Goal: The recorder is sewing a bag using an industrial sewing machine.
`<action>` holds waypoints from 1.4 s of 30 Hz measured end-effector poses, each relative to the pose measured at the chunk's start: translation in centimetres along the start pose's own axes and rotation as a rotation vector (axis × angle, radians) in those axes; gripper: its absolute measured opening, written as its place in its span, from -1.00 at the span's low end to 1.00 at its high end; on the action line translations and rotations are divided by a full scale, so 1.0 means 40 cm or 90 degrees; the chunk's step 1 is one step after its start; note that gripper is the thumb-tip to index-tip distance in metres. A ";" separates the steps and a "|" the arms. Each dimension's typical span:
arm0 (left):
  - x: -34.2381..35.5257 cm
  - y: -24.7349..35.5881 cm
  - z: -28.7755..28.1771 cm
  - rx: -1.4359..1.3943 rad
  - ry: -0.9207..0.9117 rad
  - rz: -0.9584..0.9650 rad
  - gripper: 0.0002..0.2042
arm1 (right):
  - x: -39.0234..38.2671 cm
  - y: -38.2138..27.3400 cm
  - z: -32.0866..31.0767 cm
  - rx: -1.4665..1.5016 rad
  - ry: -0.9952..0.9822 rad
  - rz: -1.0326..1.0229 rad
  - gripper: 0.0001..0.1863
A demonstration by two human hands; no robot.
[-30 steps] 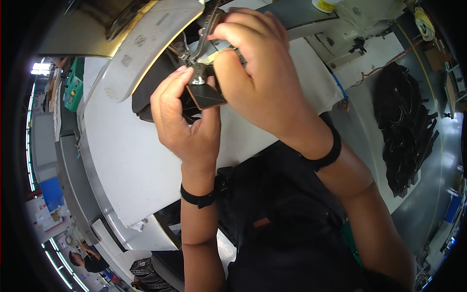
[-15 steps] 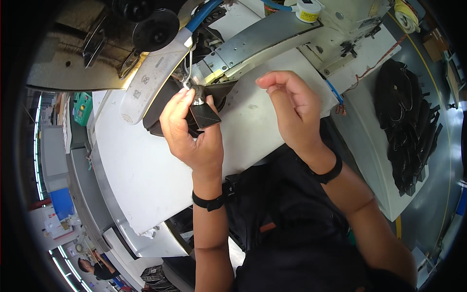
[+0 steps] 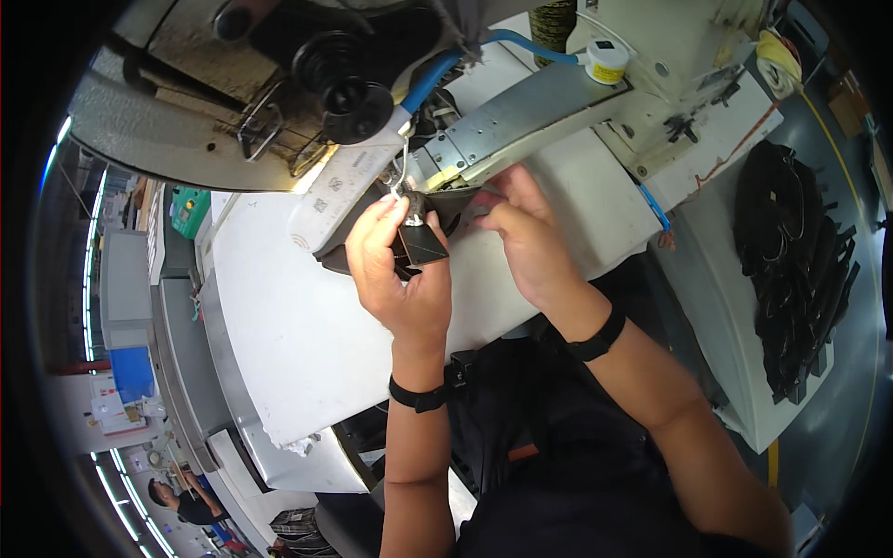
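Black leather piece (image 3: pixel 423 246) pinched in left hand (image 3: pixel 395 270) grip, corner pointing up toward sewing machine (image 3: pixel 521 139); right hand (image 3: pixel 526 237) grip state unclear.

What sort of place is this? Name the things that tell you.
Probably a sewing workshop or factory: an industrial sewing machine on a white worktable, a heap of black straps, and a left hand holding dark material.

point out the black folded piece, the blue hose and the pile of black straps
black folded piece (image 3: pixel 423 246), head view, on its flat face by the left hand's thumb
blue hose (image 3: pixel 430 79), head view, mid-length
pile of black straps (image 3: pixel 791 260), head view, centre of the heap
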State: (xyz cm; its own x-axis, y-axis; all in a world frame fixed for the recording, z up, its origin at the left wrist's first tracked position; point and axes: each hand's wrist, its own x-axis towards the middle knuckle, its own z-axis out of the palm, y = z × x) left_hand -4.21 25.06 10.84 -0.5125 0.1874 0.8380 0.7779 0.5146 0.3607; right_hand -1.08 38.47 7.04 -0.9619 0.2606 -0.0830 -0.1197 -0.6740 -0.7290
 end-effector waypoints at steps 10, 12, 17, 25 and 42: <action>0.002 -0.002 0.001 -0.017 0.007 -0.009 -0.58 | 0.091 0.027 -0.032 0.377 -0.048 0.080 -0.27; 0.002 -0.002 0.000 -0.008 0.006 -0.011 -0.58 | 0.095 0.030 -0.039 0.364 -0.090 0.094 -0.29; -0.001 -0.003 -0.002 -0.012 0.003 -0.018 -0.59 | 0.034 0.015 -0.055 -0.174 -0.092 0.131 -0.49; 0.001 0.004 -0.001 -0.030 0.012 -0.017 -0.61 | -0.039 -0.104 -0.021 -0.739 -0.090 -0.422 -0.82; 0.007 0.010 -0.021 0.021 -0.003 0.014 -0.65 | 0.018 -0.175 0.054 -0.942 -0.134 -0.671 -0.81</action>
State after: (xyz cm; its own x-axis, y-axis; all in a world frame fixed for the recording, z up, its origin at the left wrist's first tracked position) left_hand -3.73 24.60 11.55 -0.4969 0.2035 0.8436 0.7769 0.5374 0.3280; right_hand -1.46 41.87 13.55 -0.6636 -0.0365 0.7472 -0.4479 0.8194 -0.3577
